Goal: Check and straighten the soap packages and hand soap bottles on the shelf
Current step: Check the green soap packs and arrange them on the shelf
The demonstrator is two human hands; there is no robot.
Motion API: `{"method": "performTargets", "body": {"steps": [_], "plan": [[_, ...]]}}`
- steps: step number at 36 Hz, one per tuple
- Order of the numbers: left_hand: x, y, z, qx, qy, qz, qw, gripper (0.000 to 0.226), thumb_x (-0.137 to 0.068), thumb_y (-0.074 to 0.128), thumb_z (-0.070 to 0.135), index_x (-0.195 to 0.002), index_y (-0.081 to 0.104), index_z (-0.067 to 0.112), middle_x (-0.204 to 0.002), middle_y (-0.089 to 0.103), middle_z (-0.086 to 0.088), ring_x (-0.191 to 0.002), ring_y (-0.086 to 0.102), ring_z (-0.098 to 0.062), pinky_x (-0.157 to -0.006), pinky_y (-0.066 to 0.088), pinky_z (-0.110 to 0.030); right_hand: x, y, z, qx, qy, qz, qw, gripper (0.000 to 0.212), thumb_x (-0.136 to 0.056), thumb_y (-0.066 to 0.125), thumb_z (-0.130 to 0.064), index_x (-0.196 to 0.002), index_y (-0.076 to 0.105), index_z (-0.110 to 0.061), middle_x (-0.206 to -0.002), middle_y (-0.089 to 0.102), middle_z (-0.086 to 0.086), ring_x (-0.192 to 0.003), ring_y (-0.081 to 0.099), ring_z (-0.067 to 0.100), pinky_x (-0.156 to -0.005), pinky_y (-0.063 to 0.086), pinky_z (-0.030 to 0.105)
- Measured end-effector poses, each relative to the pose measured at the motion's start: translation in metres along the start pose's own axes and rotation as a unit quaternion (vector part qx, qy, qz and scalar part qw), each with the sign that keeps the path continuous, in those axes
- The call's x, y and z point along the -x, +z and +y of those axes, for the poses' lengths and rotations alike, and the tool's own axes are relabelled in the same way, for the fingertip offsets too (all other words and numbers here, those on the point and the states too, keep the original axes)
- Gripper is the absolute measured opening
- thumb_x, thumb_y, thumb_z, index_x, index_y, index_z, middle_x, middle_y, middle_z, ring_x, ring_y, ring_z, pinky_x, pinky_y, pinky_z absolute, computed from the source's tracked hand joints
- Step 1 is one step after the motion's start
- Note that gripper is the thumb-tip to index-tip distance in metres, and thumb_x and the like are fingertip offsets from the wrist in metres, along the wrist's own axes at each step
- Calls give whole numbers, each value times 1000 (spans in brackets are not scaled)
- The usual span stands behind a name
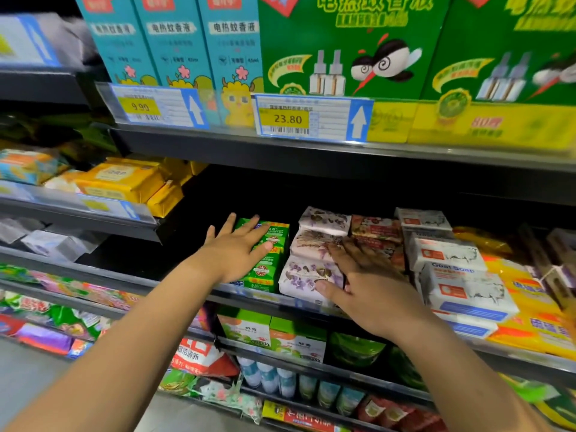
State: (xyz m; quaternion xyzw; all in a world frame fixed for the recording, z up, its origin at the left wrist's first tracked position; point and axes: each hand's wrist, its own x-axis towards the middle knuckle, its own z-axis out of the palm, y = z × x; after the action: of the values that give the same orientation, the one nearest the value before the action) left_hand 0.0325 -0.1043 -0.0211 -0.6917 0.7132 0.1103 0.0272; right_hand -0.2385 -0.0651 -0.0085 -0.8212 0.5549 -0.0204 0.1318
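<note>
Dark store shelf (118,271): green soap packs (271,260) at its front edge lie under the left hand (237,249), fingers straight. The right hand (364,285), fingers loosely spread, rests on floral soap packs (308,244). Neighbouring white packs (461,288) read "Goat Soap"; a price tag (288,119) shows 23.80.

The left hand (237,251) covers the left side of the green soap packs (274,265), and the right hand (367,288) hides the front of the red-patterned packs (377,227). The green boxes (352,32) above run off the top edge. Fine print on the price tag (311,118) is unreadable (only 23.80 is clear). Far left, the goods (28,42) are a blur.
</note>
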Motion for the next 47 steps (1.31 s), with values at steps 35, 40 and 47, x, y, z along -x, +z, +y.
{"method": "performTargets", "body": {"steps": [35, 40, 47], "plan": [[13, -17, 398, 84, 275, 51, 956, 55, -95, 44, 61, -144, 43, 36, -153, 35, 11, -141, 34, -16, -110, 33, -27, 177, -129, 265, -73, 220, 151, 961, 21, -93, 56, -18, -109, 69, -13, -103, 67, 6, -98, 64, 29, -74, 48, 31], [4, 9, 467, 86, 281, 31, 955, 62, -98, 42, 58, -153, 31, 31, -164, 14, 10, -150, 11, -13, -120, 11, -24, 198, -110, 341, -29, 241, 157, 957, 19, -88, 59, -12, -101, 72, -17, -101, 69, 14, -97, 63, 37, -74, 44, 37], [-11, 29, 503, 42, 262, 25, 964, 66, -95, 30, 68, -152, 25, 36, -166, 1, 10, -152, -4, -19, -122, 9, -44, 200, -89, 384, -6, 233, 113, 966, 25, -95, 58, -19, -118, 67, -19, -114, 59, 3, -108, 54, 20, -82, 40, 22]]}}
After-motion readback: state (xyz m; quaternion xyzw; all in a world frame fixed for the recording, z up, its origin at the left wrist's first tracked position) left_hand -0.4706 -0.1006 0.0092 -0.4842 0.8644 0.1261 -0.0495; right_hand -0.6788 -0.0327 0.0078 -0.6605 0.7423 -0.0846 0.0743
